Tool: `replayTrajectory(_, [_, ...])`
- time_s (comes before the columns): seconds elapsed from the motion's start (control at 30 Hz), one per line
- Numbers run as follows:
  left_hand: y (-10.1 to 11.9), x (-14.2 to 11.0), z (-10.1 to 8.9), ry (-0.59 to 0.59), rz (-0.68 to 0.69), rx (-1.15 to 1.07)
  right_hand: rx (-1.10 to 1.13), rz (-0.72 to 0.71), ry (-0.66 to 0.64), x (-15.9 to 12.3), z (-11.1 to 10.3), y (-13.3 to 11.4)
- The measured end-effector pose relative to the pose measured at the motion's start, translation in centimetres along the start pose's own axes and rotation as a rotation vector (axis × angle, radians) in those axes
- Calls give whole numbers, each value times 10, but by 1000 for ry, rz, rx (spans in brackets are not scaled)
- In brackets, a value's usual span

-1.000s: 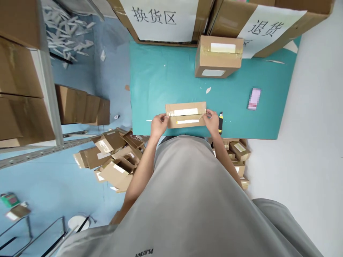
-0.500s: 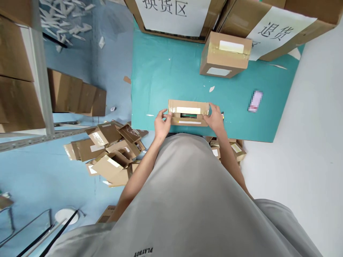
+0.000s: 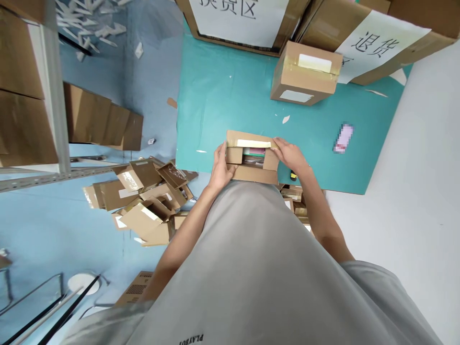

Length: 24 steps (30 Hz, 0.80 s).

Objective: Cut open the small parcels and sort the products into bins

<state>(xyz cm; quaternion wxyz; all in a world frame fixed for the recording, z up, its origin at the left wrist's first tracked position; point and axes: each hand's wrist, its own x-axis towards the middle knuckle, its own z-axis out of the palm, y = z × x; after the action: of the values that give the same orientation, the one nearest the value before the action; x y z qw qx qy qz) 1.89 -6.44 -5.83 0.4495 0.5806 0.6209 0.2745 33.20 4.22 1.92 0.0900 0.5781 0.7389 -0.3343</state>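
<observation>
A small cardboard box (image 3: pixel 251 174) lies at the front edge of the teal table, its long top flaps parted. Between the inner side flaps I see something pink and green (image 3: pixel 256 151) and a greyish, shiny patch, too small to name. My left hand (image 3: pixel 220 167) grips the box's left end, thumb on the near flap. At the far right corner, the fingers of my right hand (image 3: pixel 289 152) close on the raised far flap, which carries a white label. A black-and-yellow box cutter (image 3: pixel 293 176) is partly hidden below my right forearm.
On the teal table (image 3: pixel 215 96) a taped carton (image 3: pixel 305 74) stands before two large labelled boxes (image 3: pixel 244 21). A blurred pink item (image 3: pixel 344 139) lies to the right. Discarded cartons (image 3: pixel 147 201) are heaped on the floor at left, near a shelf rack (image 3: pixel 55 96).
The box's top flaps have parted and folded outward, exposing the inside. My right hand has shifted to the far flap, and my left hand has spread along the left end.
</observation>
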Motion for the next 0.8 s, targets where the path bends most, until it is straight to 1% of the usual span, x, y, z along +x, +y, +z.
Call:
replayTrajectory(0.13, [12, 15, -1, 43, -41, 67, 26, -30, 21, 17, -7, 10])
replayTrajectory(0.2, [17, 27, -5, 59, -76, 142, 24, -55, 21, 24, -8, 17])
replayTrajectory(0.27, [23, 41, -11, 41, -108, 256, 28, -97, 27, 28, -7, 24])
replayTrajectory(0.3, [26, 50, -15, 12, -113, 327, 31, -117, 30, 28, -5, 27])
replayTrajectory(0.37, [30, 66, -23, -87, -94, 475, 33, -141, 37, 27, 1, 32])
replayTrajectory(0.43, [32, 80, -30, -197, -46, 592, 37, -139, 62, 23, 10, 35])
replayTrajectory(0.5, [32, 90, -36, -267, 2, 660, 51, -120, 109, 19, 21, 37])
replayTrajectory(0.7, [25, 111, -60, -389, 140, 751, 105, -16, 218, 15, 57, 37])
replayTrajectory(0.73, [25, 113, -64, -398, 150, 748, 122, -6, 242, 16, 60, 37])
replayTrajectory(0.8, [26, 115, -68, -368, 134, 686, 164, -8, 288, 19, 64, 38])
